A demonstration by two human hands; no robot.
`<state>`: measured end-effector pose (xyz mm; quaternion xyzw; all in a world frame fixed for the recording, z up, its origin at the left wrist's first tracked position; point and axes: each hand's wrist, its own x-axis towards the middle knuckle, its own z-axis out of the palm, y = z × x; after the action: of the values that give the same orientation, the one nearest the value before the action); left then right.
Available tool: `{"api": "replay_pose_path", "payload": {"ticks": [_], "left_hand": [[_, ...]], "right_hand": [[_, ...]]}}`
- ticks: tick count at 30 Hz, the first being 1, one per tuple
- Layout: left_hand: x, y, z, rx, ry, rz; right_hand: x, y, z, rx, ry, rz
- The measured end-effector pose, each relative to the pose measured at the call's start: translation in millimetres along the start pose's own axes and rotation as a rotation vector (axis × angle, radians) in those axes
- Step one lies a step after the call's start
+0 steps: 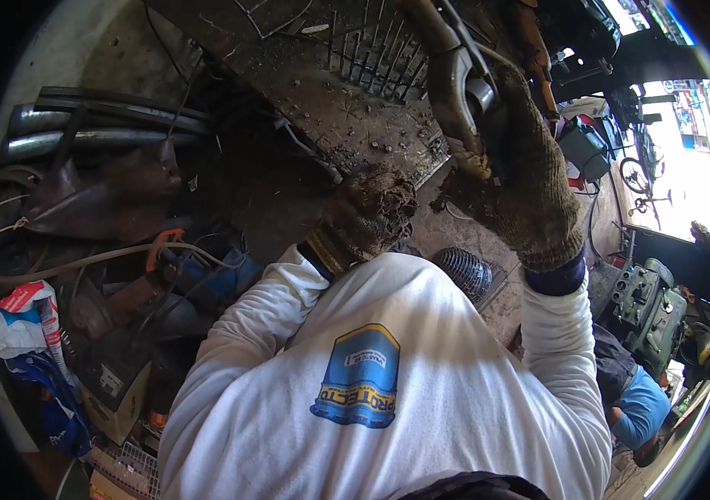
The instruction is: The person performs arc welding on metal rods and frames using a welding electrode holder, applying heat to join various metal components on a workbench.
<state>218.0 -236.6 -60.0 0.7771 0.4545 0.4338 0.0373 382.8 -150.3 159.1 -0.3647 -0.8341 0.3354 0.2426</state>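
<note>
My right hand [531,179], in a dirty brown knit glove, is wrapped around the lower end of a bent metal pipe [452,92], which rises toward the top of the view. Its palm side is partly hidden by dark smears. My left hand [367,208], in a similar blackened glove, is closed just in front of my lap. Whatever its fingers may hold is hidden. Beyond both hands lies a rusty metal workbench [313,108], its top strewn with small lumps and bearing several upright metal rods [380,62].
Metal tubes [105,142] and a brown sheet [113,196] lie at left, above cables, a blue machine [221,271] and a cardboard box [117,400]. A grey-green machine [648,308] stands at right, near another person in a blue shirt [640,408]. A bicycle [636,173] stands farther off.
</note>
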Motion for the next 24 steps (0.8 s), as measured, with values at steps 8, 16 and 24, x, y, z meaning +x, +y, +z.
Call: {"api": "replay_pose_path", "payload": {"ticks": [8,16,24], "left_hand": [[5,-2,0,-0.022,-0.016,0.004],[5,-2,3,-0.031,-0.039,0.02],[6,-5,6,-0.036,-0.06,0.02]], "right_hand": [[-9,2,-16,-0.185,-0.048,-0.036],[-3,11,-10,-0.06,-0.079,0.004],[3,23,-10,-0.004,-0.065,0.067]]}}
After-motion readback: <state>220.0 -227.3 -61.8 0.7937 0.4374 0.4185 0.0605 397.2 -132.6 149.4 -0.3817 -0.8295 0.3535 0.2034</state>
